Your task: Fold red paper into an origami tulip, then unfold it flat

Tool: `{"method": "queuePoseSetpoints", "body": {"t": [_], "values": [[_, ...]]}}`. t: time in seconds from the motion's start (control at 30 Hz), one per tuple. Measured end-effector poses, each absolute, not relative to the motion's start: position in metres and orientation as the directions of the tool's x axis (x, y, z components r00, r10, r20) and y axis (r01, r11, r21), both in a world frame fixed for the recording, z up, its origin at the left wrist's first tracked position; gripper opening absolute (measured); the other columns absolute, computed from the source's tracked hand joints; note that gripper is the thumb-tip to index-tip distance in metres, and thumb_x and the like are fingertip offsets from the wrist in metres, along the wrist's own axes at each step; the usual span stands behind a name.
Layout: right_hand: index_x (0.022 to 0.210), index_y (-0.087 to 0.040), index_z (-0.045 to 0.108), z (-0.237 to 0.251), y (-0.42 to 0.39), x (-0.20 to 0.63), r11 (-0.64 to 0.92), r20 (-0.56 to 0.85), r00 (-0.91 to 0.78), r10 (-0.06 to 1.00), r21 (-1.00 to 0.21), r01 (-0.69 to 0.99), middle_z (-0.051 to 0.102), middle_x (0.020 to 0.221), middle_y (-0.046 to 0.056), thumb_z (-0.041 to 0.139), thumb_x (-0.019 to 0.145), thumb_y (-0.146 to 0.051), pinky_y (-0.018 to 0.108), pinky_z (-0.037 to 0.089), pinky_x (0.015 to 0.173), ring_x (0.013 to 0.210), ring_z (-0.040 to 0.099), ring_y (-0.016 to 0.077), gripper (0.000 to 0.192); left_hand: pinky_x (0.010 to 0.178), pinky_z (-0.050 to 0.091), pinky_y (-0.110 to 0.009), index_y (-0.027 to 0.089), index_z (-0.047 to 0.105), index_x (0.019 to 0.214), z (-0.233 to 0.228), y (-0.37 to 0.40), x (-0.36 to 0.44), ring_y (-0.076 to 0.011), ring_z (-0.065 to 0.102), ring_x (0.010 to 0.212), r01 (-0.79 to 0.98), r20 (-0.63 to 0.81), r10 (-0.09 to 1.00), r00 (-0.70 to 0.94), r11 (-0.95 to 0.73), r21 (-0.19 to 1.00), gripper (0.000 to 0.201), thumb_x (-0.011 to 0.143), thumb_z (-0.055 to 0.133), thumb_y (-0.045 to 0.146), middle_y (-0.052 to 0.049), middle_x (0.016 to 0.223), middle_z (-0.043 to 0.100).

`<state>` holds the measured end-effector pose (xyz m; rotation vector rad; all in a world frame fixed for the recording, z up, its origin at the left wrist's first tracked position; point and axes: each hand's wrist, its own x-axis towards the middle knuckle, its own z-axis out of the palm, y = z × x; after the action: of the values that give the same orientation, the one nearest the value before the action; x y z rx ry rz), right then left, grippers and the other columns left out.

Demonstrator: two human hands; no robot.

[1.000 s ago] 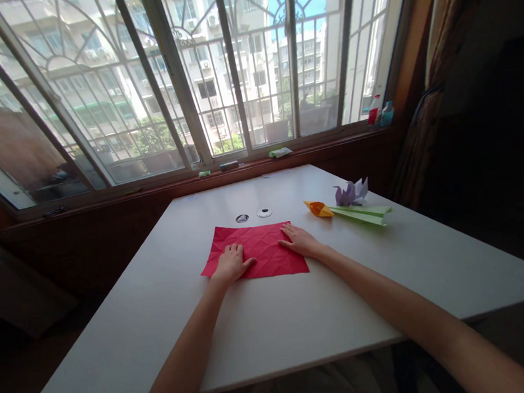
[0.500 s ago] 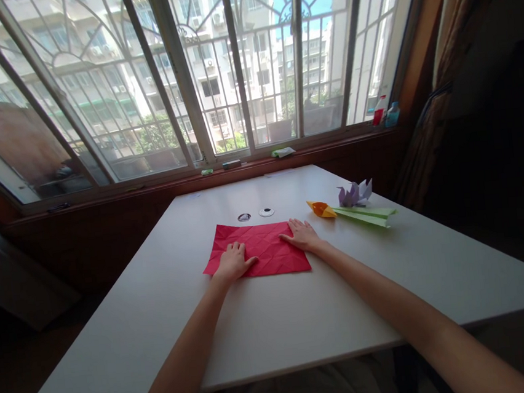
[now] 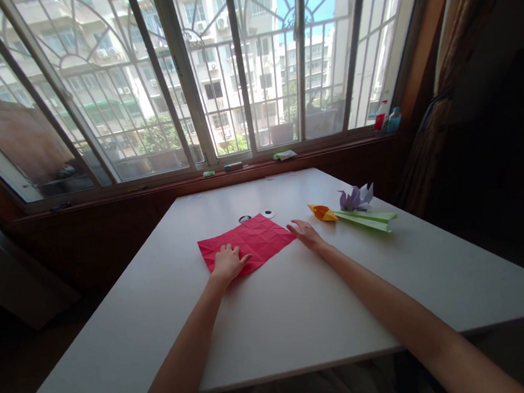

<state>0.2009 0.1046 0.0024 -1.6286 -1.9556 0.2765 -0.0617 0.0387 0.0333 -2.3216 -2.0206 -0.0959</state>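
A creased sheet of red paper (image 3: 259,237) lies turned at an angle on the white table (image 3: 296,317). My left hand (image 3: 228,263) rests flat on its left part, fingers spread. By the paper's right corner is my right hand (image 3: 306,234), fingers apart and holding nothing; whether its fingertips touch the corner I cannot tell. Behind the sheet, its far corner partly overlaps two small round discs, a dark-centred one (image 3: 268,214) and another (image 3: 244,219).
To the right lie an orange paper boat (image 3: 323,213), a light green paper plane (image 3: 366,218) and purple folded paper figures (image 3: 356,198). Small items and two bottles, one red (image 3: 380,117) and one blue (image 3: 394,120), stand along the sill under a barred window.
The red paper has turned anticlockwise under my left hand, its right side swinging away from me. My right hand has come off the sheet to its right corner.
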Motion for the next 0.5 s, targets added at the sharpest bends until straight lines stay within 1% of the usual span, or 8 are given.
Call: {"method": "queuePoseSetpoints", "body": {"t": [0.1,0.13,0.2,0.23,0.3,0.4,0.43,0.5], "values": [[0.113,-0.012,0.049,0.001,0.105,0.202,0.236,0.305,-0.082,0.949,-0.512,0.826,0.053,0.117,0.011,0.029,0.084,-0.05,0.031,0.031,0.095,0.112,0.044,0.0203,0.052,0.077,0.038,-0.039,0.012,0.058,0.098,0.034,0.043,-0.072,-0.031,0.05,0.095,0.998,0.084,0.996,-0.036,0.04,-0.044,0.06,0.078,0.023,0.058,-0.019,0.106,0.053],[0.112,-0.012,0.05,0.001,0.106,0.203,0.239,0.308,-0.083,0.948,-0.513,0.825,0.053,0.116,0.011,0.029,0.084,-0.05,0.031,0.032,0.094,0.111,0.045,0.0205,0.052,0.076,0.039,-0.039,0.012,0.057,0.099,0.034,0.044,-0.075,-0.0302,0.051,0.094,0.998,0.112,0.993,-0.046,0.051,-0.042,0.058,0.079,0.024,0.055,-0.019,0.103,0.054],[0.11,-0.012,0.051,-0.001,0.106,0.202,0.248,0.316,-0.088,0.945,-0.514,0.821,0.054,0.115,0.011,0.031,0.083,-0.049,0.032,0.033,0.093,0.11,0.046,0.0208,0.05,0.077,0.039,-0.035,0.012,0.051,0.107,0.032,0.044,-0.076,-0.0272,0.05,0.096,1.0,0.187,0.982,0.002,0.0,-0.01,0.052,0.081,0.025,0.05,-0.016,0.104,0.054],[0.11,-0.012,0.052,-0.001,0.107,0.202,0.254,0.32,-0.091,0.943,-0.513,0.82,0.054,0.114,0.011,0.031,0.083,-0.049,0.032,0.033,0.093,0.11,0.046,0.0209,0.049,0.077,0.04,-0.034,0.013,0.049,0.109,0.031,0.044,-0.075,-0.0266,0.049,0.097,0.999,0.184,0.982,0.035,-0.037,0.006,0.051,0.081,0.027,0.049,-0.016,0.107,0.053],[0.108,-0.013,0.053,-0.002,0.107,0.202,0.267,0.329,-0.101,0.939,-0.511,0.817,0.055,0.114,0.01,0.032,0.083,-0.048,0.032,0.033,0.093,0.11,0.046,0.0208,0.048,0.077,0.04,-0.035,0.013,0.049,0.11,0.027,0.044,-0.072,-0.0287,0.045,0.103,0.997,0.133,0.989,0.07,-0.073,0.017,0.053,0.079,0.029,0.052,-0.017,0.113,0.049],[0.106,-0.014,0.054,-0.003,0.106,0.203,0.291,0.349,-0.117,0.93,-0.504,0.813,0.054,0.114,0.01,0.034,0.083,-0.046,0.031,0.032,0.094,0.111,0.044,0.0204,0.044,0.083,0.037,-0.04,0.011,0.045,0.116,0.02,0.047,-0.072,-0.0322,0.039,0.111,0.999,0.065,0.998,0.029,-0.03,0.018,0.062,0.077,0.028,0.057,-0.019,0.123,0.043],[0.105,-0.014,0.054,-0.003,0.106,0.203,0.305,0.365,-0.122,0.923,-0.5,0.811,0.054,0.114,0.01,0.035,0.083,-0.045,0.031,0.032,0.094,0.111,0.044,0.0203,0.043,0.087,0.035,-0.041,0.011,0.043,0.118,0.017,0.049,-0.074,-0.0316,0.037,0.114,1.0,0.072,0.997,0.013,-0.015,0.023,0.061,0.079,0.027,0.055,-0.019,0.125,0.041],[0.103,-0.015,0.055,-0.003,0.104,0.202,0.341,0.417,-0.128,0.9,-0.487,0.804,0.055,0.113,0.01,0.038,0.082,-0.042,0.032,0.033,0.093,0.11,0.045,0.0207,0.038,0.09,0.032,-0.042,0.012,0.04,0.121,0.014,0.053,-0.082,-0.0294,0.033,0.117,0.998,0.134,0.99,-0.05,0.045,0.034,0.057,0.082,0.024,0.05,-0.017,0.129,0.038]]}}
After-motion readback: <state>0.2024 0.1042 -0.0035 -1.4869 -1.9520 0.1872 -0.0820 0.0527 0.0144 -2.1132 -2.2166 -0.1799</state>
